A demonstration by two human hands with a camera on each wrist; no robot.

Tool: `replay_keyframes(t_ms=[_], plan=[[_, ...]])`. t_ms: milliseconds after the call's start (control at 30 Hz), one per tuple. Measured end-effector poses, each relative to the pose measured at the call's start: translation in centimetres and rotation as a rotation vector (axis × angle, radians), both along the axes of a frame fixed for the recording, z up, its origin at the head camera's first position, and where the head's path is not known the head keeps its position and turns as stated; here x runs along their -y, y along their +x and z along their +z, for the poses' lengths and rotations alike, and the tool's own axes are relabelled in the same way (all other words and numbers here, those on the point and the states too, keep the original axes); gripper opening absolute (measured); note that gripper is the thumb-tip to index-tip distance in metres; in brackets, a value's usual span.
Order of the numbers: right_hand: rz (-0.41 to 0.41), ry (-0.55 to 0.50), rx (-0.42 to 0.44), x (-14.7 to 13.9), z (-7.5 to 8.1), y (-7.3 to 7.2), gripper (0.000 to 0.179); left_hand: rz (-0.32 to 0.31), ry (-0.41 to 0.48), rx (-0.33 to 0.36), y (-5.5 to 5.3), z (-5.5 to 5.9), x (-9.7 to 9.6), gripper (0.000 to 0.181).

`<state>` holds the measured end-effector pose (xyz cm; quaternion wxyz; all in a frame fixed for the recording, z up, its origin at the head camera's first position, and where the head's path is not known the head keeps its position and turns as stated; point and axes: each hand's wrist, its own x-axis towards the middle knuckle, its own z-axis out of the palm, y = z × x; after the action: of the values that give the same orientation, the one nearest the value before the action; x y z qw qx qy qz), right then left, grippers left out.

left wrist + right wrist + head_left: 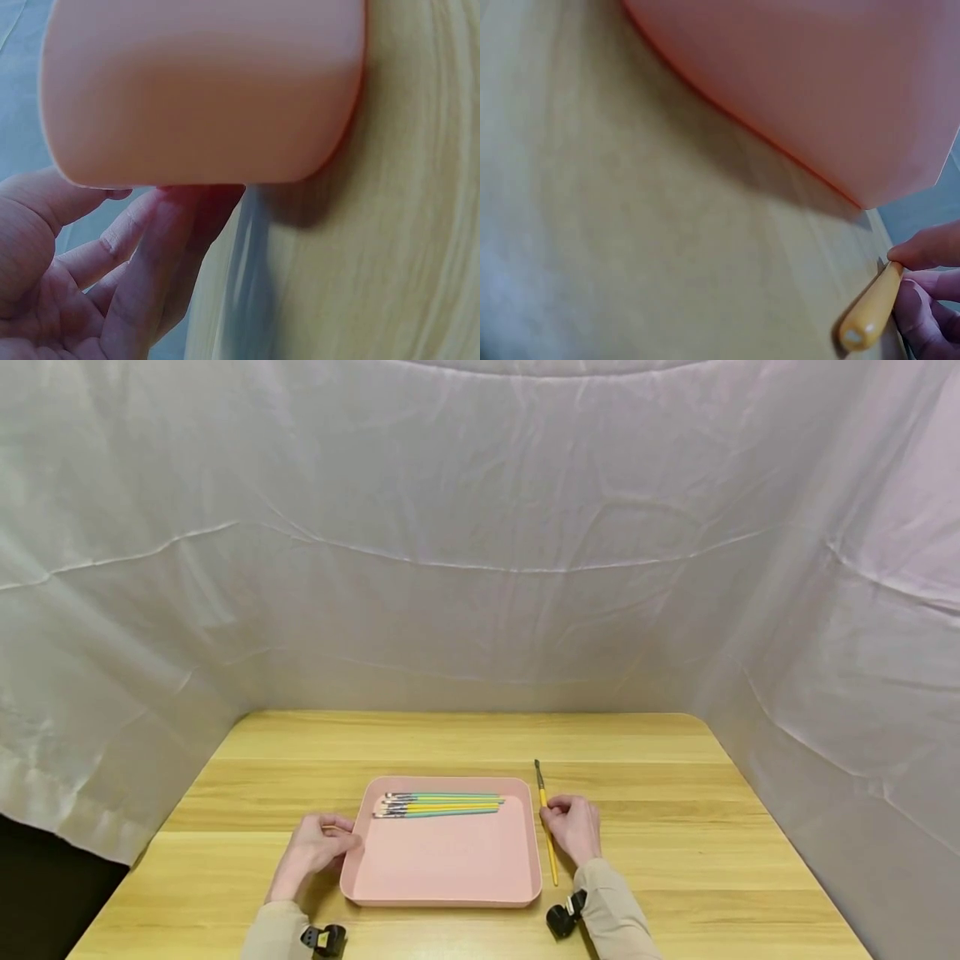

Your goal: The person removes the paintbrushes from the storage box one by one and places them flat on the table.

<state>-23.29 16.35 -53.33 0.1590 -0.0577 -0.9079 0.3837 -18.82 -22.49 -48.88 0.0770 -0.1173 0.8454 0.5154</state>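
Note:
A pink rectangular tray [442, 872] lies on the table, with several paintbrushes [442, 804] in yellow and teal side by side along its far part. My left hand [318, 846] touches the tray's left side with thumb and fingers; in the left wrist view the left hand [120, 277] has fairly straight fingers, their tips partly hidden by the tray. Right of the tray, my right hand [576, 827] pinches a yellow-handled paintbrush [551, 856], dark bristles pointing away from me. In the right wrist view its rounded handle end [870, 315] shows close to the wood.
The light wood table [660, 827] carries the tray and the brush. Grey-white curtains [480, 610] hang behind it and along both sides. A small black camera [326, 939] is worn on my left wrist, another camera [562, 920] on the right.

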Motion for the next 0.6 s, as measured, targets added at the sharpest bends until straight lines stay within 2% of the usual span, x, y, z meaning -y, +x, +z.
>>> replay_keyframes(t_ms=[600], plan=[[-0.004, -0.12, 0.102, -0.27, 0.21, 0.04, 0.023, 0.005, 0.009, 0.018, 0.04, 0.28, -0.01, 0.03]])
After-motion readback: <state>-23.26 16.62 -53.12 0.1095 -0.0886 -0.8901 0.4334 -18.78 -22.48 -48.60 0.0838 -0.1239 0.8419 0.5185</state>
